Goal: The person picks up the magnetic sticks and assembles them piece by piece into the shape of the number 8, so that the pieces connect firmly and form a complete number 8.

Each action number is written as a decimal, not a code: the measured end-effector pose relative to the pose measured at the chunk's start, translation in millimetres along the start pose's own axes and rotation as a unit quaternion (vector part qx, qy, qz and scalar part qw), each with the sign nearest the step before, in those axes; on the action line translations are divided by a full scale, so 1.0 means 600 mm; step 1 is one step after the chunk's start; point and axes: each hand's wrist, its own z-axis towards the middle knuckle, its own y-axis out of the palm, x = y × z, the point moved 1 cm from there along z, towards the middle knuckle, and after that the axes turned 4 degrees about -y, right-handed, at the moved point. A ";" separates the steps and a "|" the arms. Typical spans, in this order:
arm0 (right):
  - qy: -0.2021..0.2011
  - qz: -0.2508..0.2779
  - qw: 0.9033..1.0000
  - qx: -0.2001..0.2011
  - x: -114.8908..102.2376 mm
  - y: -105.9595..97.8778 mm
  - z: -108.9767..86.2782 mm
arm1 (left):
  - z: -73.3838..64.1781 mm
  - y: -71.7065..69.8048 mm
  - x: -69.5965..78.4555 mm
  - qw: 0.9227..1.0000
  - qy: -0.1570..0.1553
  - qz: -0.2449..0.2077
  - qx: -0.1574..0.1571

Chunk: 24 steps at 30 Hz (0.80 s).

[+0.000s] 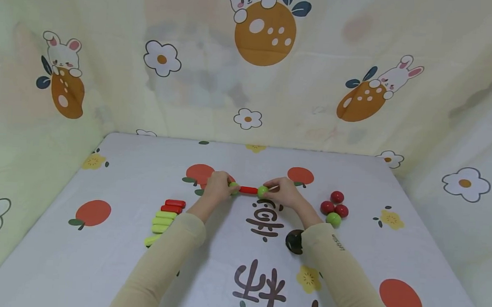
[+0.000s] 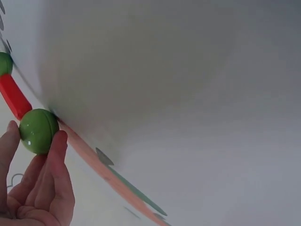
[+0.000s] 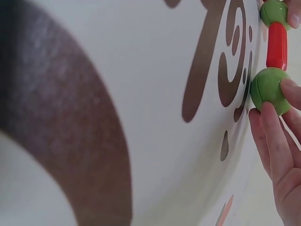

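A short red rod (image 1: 248,190) lies between two green balls at the middle of the table, an end at each ball. My left hand (image 1: 219,187) pinches the left green ball (image 2: 38,131) between thumb and fingers. On the other side, my right hand (image 1: 286,192) holds the right green ball (image 3: 269,89) by its thumb and fingertips. The right wrist view shows both balls in line with the rod, seemingly touching its ends.
Left of my left forearm lie two red rods (image 1: 175,203) and several yellow-green rods (image 1: 163,221), partly behind the sleeve. Three red balls (image 1: 327,207) and a green ball (image 1: 333,219) cluster at right. A glossy dark rounded shape (image 1: 294,242) shows beside the right cuff.
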 end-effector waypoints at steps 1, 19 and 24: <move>0.002 -0.001 1.000 0.000 0.001 0.000 0.000 | -0.001 0.000 0.000 1.000 -0.002 -0.004 -0.004; 0.014 -0.003 1.000 -0.005 0.003 -0.003 0.005 | -0.046 -0.106 -0.027 0.991 0.110 0.062 -0.038; 0.011 -0.001 1.000 -0.005 0.002 -0.004 0.005 | -0.055 -0.146 -0.068 0.985 0.123 0.106 -0.057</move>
